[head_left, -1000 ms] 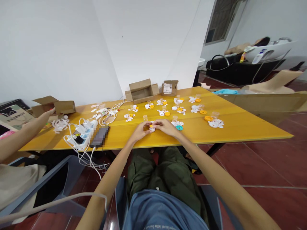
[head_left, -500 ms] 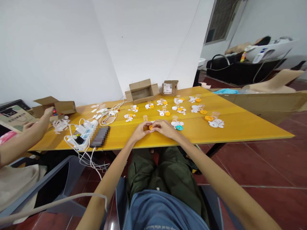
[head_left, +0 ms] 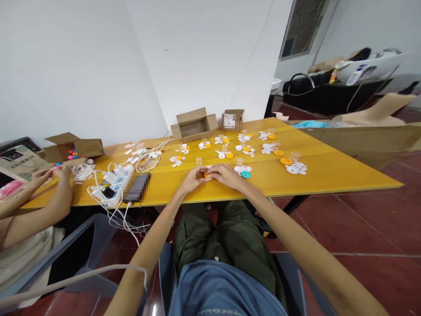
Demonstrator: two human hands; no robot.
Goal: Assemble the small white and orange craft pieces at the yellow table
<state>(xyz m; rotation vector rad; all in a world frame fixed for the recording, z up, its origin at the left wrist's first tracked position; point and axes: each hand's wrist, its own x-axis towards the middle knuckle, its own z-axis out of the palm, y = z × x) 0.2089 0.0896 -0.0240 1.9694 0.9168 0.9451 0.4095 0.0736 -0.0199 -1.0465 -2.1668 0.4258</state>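
Note:
My left hand (head_left: 190, 179) and my right hand (head_left: 225, 174) meet over the near edge of the yellow table (head_left: 329, 169). Both pinch a small orange ring-shaped part (head_left: 207, 175) held between their fingertips. A teal ring (head_left: 245, 174) lies just right of my right hand, beside white round pieces (head_left: 238, 169). A small clear cup (head_left: 199, 161) stands just beyond my hands. Further back lie several groups of white and orange parts (head_left: 225, 154).
A power strip with white chargers and cables (head_left: 112, 186) and a dark phone (head_left: 137, 187) lie left of my hands. Open cardboard boxes (head_left: 194, 124) stand at the table's far edge. Another person's hands (head_left: 49, 174) work at the left end, near a box (head_left: 74, 147).
My hands stay together on the orange part. The other person's arm has pulled back from the left box, and both their hands are now together near the table's left edge.

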